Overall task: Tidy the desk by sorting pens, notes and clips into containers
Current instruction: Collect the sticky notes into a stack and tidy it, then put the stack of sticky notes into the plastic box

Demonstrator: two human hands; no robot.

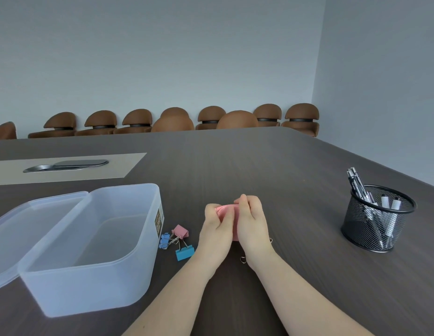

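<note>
At the near middle of the dark wood-grain bench (259, 166), a person's two hands meet over a small pink stack of notes (224, 210). Both hands pinch it: the left hand (217, 229) has its grip closed on the stack's left end, thumb on top, and the right hand (253, 219) has its grip closed on the right end, fingers curled over the far edge. Most of the stack is hidden under the hands, so whether it rests on the bench or is lifted slightly I cannot tell.

Just left of the left hand lie three binder clips in a tangle, wire handles overlapping: a pink clip (180, 231), a small blue clip (164, 240) touching the container's wall, and a larger teal clip (184, 252) nearest the viewer. A bit of wire loop (242, 259) shows beneath the right wrist, apparently another clip, mostly covered.

Further left stands a translucent plastic container (89, 282), open, with nothing visible in it, and its lid (29, 221) leans against the container's left side. Well apart to the right stands a black mesh pen cup (378, 229) holding several pens (356, 184), tips down, leaning left.

Beyond the far edge of the bench, a row of brown chairs (302, 116) lines the pale wall
</note>
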